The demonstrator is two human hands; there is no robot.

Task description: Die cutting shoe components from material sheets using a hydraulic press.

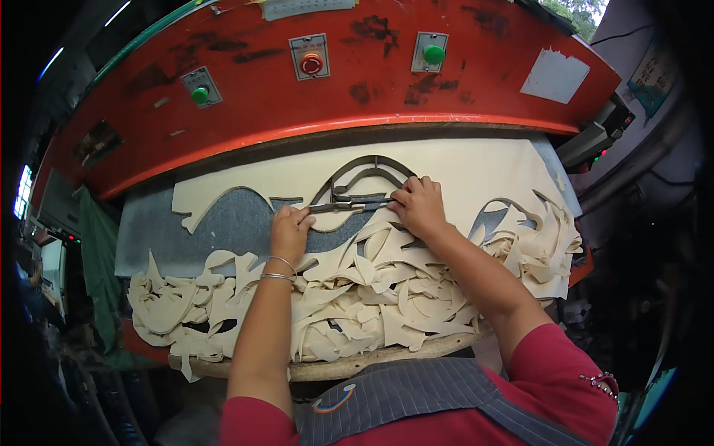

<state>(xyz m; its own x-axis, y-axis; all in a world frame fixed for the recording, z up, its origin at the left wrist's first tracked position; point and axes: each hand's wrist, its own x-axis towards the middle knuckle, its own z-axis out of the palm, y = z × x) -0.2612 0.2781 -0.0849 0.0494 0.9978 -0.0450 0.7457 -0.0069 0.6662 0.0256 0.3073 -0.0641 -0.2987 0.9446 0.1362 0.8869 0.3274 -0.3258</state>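
Curved metal frame point(343, 198) at mid-frame, pinched at both ends; footing at its lower edge looks doubtful.

Left hand point(291, 229) narrow, thumb and fingers on the frame's left end; right hand point(420, 207) likewise closed on its right side. Frame sits over the cream sheet point(476, 165), near the cut edge where grey tabletop point(232, 223) shows. Uneven pull between hands could twist it; a slip toward the lower frame could leave part of its outline over bare grey. Loose scraps point(372, 297) heaped just below could catch under the rim and tilt it. Fingertips close to metal edges: a sudden shift might nip them. Underside contact hidden.
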